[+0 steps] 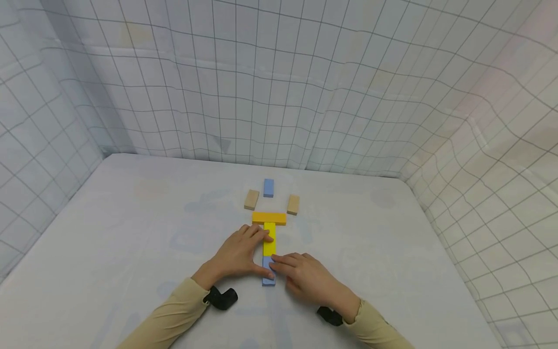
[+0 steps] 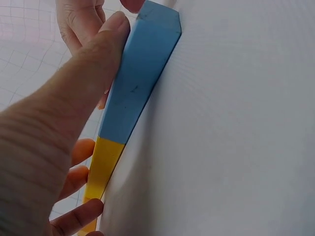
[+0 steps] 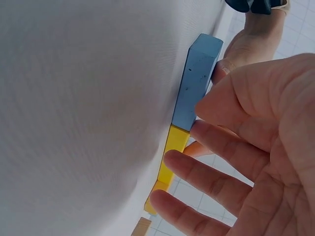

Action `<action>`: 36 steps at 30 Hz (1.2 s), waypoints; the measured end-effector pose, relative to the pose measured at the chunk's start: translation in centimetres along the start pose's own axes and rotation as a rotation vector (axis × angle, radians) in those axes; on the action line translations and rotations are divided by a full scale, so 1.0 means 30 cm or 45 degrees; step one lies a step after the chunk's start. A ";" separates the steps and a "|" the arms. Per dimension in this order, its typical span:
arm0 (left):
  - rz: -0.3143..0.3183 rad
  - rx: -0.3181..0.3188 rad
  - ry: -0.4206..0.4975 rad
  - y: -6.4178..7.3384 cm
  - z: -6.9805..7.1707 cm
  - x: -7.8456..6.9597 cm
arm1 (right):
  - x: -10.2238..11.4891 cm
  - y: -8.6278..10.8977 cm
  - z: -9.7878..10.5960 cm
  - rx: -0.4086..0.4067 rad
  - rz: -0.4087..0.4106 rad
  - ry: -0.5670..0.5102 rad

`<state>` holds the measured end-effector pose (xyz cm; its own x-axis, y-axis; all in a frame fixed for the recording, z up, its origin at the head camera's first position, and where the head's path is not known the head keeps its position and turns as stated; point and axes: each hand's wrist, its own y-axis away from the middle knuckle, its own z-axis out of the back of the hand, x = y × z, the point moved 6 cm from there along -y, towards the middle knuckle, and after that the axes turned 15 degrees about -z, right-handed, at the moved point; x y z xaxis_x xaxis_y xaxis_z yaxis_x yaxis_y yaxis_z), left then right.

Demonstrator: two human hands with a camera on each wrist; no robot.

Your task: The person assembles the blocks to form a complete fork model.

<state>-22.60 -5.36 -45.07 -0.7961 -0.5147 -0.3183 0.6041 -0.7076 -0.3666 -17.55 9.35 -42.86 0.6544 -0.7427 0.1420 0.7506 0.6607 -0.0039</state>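
Observation:
A yellow block [image 1: 269, 248] and a blue block [image 1: 268, 282] lie end to end in a line on the white cloth. Across the far end of the yellow one lies an orange block [image 1: 269, 218], making a T shape. My left hand [image 1: 237, 254] rests over the line from the left, its thumb on the blue block and its fingers at the yellow one. From the right, my right hand [image 1: 310, 281] touches near the joint between blue and yellow with its fingers extended. Right-hand fingers [image 3: 211, 182] lie along the blocks in the right wrist view.
Beyond the orange block stand apart a second blue block [image 1: 269, 187] and two plain wooden blocks, a left one [image 1: 251, 199] and a right one [image 1: 293, 204]. White gridded curtains [image 1: 261, 87] enclose the table's back and sides.

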 end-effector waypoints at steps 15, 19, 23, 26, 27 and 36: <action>0.011 0.011 0.010 0.001 0.000 0.002 | -0.003 0.003 -0.002 -0.005 -0.007 -0.022; 0.017 0.018 0.014 0.003 -0.002 0.003 | -0.007 0.000 -0.003 -0.009 -0.003 -0.045; 0.012 0.006 0.015 0.004 -0.002 0.005 | -0.010 -0.002 -0.001 -0.015 0.000 -0.066; 0.001 -0.006 0.005 0.005 -0.003 0.007 | -0.010 -0.001 0.001 -0.015 0.003 -0.084; -0.003 -0.011 0.001 0.006 -0.004 0.008 | -0.009 -0.001 0.001 -0.015 0.004 -0.088; -0.004 -0.022 0.002 0.006 -0.005 0.010 | -0.003 0.000 0.003 -0.021 -0.002 -0.099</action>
<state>-22.74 -5.56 -45.37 -0.7981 -0.5116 -0.3183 0.6019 -0.7007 -0.3831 -17.62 9.42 -42.79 0.6445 -0.7327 0.2184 0.7536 0.6571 -0.0194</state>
